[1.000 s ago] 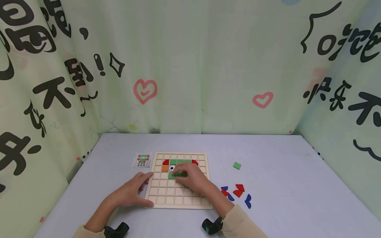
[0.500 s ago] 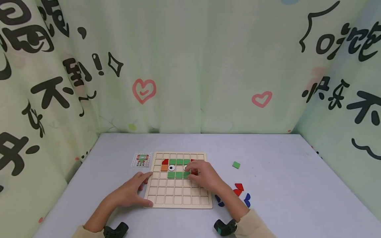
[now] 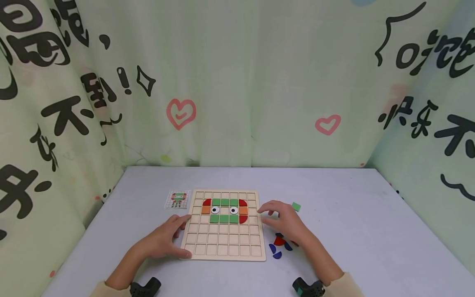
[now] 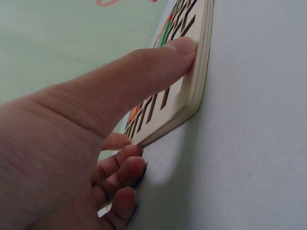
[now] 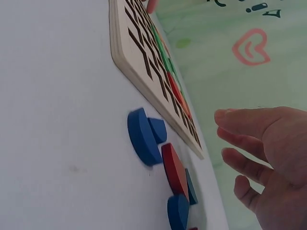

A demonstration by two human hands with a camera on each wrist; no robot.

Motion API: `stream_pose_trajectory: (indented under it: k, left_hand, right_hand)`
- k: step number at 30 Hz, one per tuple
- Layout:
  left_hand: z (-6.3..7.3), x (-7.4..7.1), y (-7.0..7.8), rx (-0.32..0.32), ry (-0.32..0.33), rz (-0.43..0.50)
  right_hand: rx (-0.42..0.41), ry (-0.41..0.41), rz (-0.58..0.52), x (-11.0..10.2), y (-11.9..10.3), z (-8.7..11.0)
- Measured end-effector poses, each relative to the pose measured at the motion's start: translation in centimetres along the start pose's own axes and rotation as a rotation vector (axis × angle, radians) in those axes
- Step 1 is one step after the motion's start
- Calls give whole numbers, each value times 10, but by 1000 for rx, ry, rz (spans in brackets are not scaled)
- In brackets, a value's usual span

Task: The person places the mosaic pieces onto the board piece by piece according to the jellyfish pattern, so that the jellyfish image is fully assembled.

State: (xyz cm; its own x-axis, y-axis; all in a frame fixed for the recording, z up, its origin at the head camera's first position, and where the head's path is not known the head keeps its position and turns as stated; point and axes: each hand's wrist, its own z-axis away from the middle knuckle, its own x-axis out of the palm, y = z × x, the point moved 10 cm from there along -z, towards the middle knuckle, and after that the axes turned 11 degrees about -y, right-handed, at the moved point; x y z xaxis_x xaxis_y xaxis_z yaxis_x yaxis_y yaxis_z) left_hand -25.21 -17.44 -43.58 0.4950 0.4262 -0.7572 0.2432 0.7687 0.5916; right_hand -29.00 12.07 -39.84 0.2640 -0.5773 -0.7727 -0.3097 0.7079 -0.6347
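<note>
A wooden grid board (image 3: 211, 239) lies on the table, bearing green squares (image 3: 224, 219), red rounded corner pieces (image 3: 243, 219), orange squares (image 3: 205, 210) and two eye tiles (image 3: 233, 210). My left hand (image 3: 163, 238) rests at its left side. In the left wrist view, the straight thumb (image 4: 158, 72) presses on the board's top rim, while the other fingers lie at the edge and beside it. Just off the right edge hovers my right hand (image 3: 287, 222), fingers relaxed and holding nothing. A loose green square (image 3: 296, 206) shows behind it, partly hidden.
A picture card (image 3: 178, 199) lies left of the board. Right of the board are loose blue half-round pieces (image 3: 277, 255) and a red piece (image 3: 279, 241); my right forearm hides other pieces. A printed curtain (image 3: 252, 82) hangs behind the table.
My right hand has moved right, from over the eye tiles to beyond the board's right edge, uncovering the right-hand eye, orange and red pieces. My left hand keeps its place.
</note>
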Motion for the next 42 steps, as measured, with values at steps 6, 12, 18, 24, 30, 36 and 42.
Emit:
stream_pose_trajectory:
  k: [6,12,18,24,30,36,42]
  left_hand:
    - [1,0,1,10,5,-7]
    - [1,-1,2,17,8,-7]
    - [0,-1,1,11,3,-8]
    - [-1,0,-1,-2,5,-4]
    - [-1,0,-2,-4,4,2]
    - [0,0,-1,5,6,-5]
    - [0,-1,-1,4,9,-4]
  right_hand:
    - [-1,20,53,-13,14,14]
    - [12,-29,50,-14,26,25]
    - [-61,-185,26,-4,31,35]
    - [-100,-274,15,5,30,39]
    - [-98,-249,40,6,28,37]
    - [8,-173,89,6,32,29]
    - [116,-72,105,2,36,21]
